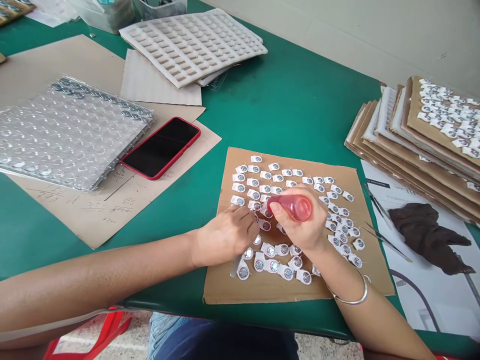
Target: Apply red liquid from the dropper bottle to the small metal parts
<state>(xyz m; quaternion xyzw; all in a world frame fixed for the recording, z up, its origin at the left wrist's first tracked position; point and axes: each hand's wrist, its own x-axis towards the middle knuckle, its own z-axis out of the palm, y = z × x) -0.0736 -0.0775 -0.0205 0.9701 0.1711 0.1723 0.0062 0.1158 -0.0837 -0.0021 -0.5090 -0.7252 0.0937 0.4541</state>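
Observation:
My right hand (305, 220) is wrapped round a red translucent squeeze bottle (294, 206), tipped over the middle of a brown cardboard sheet (225, 290). My left hand (228, 237) is closed beside it, on the sheet's left part. From under that hand sticks the flat end of tweezers (235, 266); their tips are hidden by my fingers. Rows of small white tabs, each with a round silvery part (287, 271), cover much of the sheet. Both hands hide some of these pieces, and the bottle's nozzle is out of sight.
A red-cased phone (162, 148) and a clear blister tray (71, 135) lie left on cardboard. White foam trays (195, 45) sit at the back. On the right are stacked cardboard sheets (408, 145), two more tweezers (388, 242) and a dark cloth (423, 232).

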